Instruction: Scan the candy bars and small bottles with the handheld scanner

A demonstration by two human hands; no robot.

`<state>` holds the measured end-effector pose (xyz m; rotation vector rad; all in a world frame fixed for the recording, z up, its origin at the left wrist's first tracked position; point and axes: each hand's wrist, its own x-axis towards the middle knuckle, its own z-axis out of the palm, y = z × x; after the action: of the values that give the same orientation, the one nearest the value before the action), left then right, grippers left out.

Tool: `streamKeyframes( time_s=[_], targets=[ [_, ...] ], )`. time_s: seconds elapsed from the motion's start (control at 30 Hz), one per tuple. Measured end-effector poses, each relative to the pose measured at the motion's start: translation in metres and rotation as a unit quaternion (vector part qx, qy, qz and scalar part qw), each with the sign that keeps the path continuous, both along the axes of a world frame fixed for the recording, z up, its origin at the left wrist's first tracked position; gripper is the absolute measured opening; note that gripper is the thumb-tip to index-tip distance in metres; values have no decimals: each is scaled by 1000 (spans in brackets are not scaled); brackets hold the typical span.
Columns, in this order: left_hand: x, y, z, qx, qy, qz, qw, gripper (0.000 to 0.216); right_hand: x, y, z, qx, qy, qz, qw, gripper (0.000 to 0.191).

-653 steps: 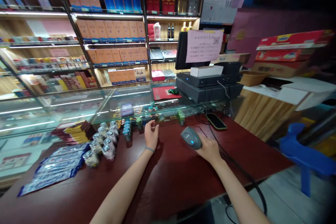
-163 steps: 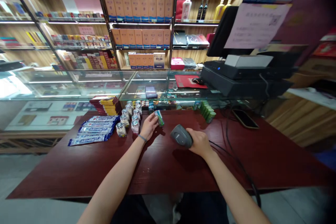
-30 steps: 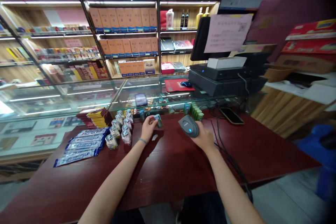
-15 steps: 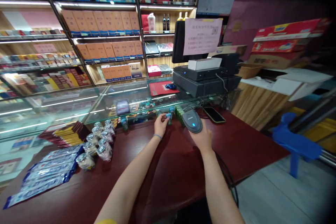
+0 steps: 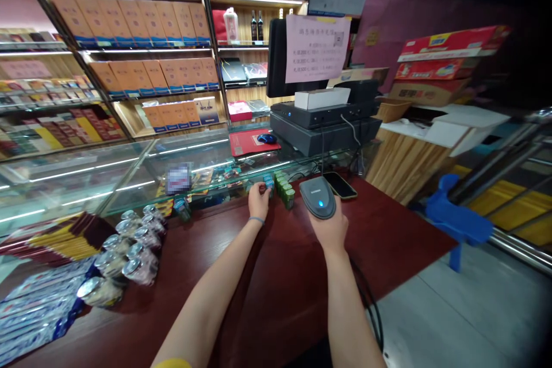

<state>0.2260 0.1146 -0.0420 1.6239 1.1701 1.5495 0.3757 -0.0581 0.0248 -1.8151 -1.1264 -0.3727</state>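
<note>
My left hand (image 5: 259, 202) is at the far edge of the dark red table, fingers closed on a small blue-topped container (image 5: 269, 183). Right beside it runs a row of small green containers (image 5: 285, 191). My right hand (image 5: 330, 227) is wrapped round the handle of a grey barcode scanner (image 5: 318, 198) with a blue light lit, held above the table to the right of the green row. Another small blue-topped container (image 5: 181, 209) stands apart to the left, by the glass.
Lidded jars (image 5: 140, 264) stand in two rows on the left, near blue-and-white packets (image 5: 47, 305) and maroon-yellow packets (image 5: 64, 236). A phone (image 5: 340, 185) lies behind the scanner. Beyond are a glass counter, a monitor (image 5: 276, 57) and a blue stool (image 5: 459, 215) at right.
My view has turned, so the surroundings sit further left. The left hand has moved the blue-topped container slightly away from me, beside the green row. The right hand still holds the scanner.
</note>
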Motion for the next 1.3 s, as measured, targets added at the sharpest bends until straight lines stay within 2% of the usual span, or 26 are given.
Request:
streamKeyframes(
  time_s=[0.33,0.53,0.67,0.8,0.9,1.1,1.3],
  targets=[
    [4,3,-5,0,-16,-19,1000,22,-1,0,0,11,-20,3,1000,39],
    [-6,-8,2,-34,-9,-44,998,42,-4,1,-2,14,-37,7,999,40],
    [-40,-26,13,-17,0,-34,999,43,-11,1,-5,5,-57,36,998,41],
    [-90,-47,25,13,-2,19,1000,35,-21,2,-9,11,-100,68,993,39],
    [-127,-60,27,22,-1,67,997,32,-29,4,-12,22,-128,94,987,34],
    [-186,-83,21,27,-4,129,991,32,-52,7,-17,33,-184,161,969,30],
    [-229,-97,6,32,-1,169,985,35,-86,3,-15,46,-229,247,941,29]
  ],
)
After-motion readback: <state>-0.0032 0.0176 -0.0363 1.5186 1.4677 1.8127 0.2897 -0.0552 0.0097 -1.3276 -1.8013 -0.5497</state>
